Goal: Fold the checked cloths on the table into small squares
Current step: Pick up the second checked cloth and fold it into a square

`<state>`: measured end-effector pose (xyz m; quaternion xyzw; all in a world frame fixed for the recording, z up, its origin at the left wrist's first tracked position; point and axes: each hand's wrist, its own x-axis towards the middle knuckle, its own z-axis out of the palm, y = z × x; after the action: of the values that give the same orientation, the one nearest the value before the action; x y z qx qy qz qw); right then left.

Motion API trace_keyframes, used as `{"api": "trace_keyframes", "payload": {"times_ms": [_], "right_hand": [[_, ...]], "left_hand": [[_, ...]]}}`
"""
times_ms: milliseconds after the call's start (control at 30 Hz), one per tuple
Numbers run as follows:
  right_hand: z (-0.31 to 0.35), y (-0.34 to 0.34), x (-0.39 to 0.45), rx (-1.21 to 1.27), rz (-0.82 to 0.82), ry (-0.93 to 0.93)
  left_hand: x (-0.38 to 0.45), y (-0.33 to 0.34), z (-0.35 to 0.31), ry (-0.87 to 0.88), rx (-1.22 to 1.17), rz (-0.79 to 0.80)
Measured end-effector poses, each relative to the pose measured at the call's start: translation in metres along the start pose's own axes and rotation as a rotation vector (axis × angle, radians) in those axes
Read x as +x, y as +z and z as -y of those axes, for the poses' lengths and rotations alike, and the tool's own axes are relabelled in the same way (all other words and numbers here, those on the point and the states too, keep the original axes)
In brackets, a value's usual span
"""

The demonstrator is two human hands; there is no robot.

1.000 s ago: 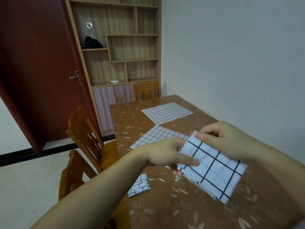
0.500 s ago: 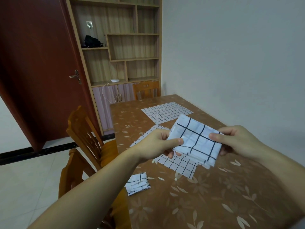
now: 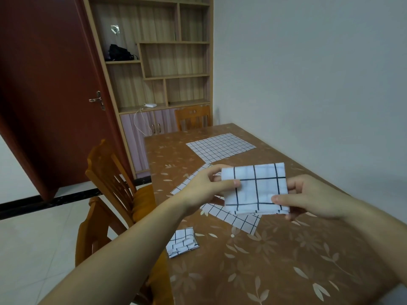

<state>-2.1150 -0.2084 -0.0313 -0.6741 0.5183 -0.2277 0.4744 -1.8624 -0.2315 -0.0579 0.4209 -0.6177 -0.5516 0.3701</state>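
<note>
Head view: left hand (image 3: 204, 190) and right hand (image 3: 308, 200) pinch a folded cloth (image 3: 255, 189) above the table (image 3: 275, 260); one small square (image 3: 182, 242) lies finished, two flat cloths (image 3: 220, 147) remain.

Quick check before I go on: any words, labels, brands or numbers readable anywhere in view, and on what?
None readable.
Held cloth: only a black grid, no print.
Flat cloths and folded cloth on the table: grid only.
White box and dark bag on the shelf: too small to tell any marking.
</note>
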Motion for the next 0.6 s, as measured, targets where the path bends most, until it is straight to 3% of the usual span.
{"api": "trace_keyframes", "payload": {"times_ms": [67, 133, 300, 400, 467, 600], "right_hand": [[0.0, -0.003, 0.001, -0.107, 0.024, -0.001], [-0.001, -0.005, 0.005, -0.111, -0.054, -0.009], [-0.005, 0.006, 0.014, 0.258, -0.353, -0.027], [-0.011, 0.021, 0.017, 0.496, -0.272, -0.002], [-0.017, 0.032, 0.019, 0.46, -0.203, 0.032], [-0.024, 0.038, 0.023, 0.352, -0.319, 0.042]], "left_hand": [[0.001, -0.003, 0.0, -0.008, 0.03, -0.013], [0.003, -0.003, 0.004, -0.03, 0.077, 0.005], [0.003, 0.002, 0.014, -0.103, 0.036, 0.101], [0.007, 0.012, 0.021, -0.073, -0.043, 0.042], [0.011, 0.018, 0.026, -0.054, -0.094, -0.022], [0.015, 0.027, 0.037, -0.064, -0.114, -0.121]]}}
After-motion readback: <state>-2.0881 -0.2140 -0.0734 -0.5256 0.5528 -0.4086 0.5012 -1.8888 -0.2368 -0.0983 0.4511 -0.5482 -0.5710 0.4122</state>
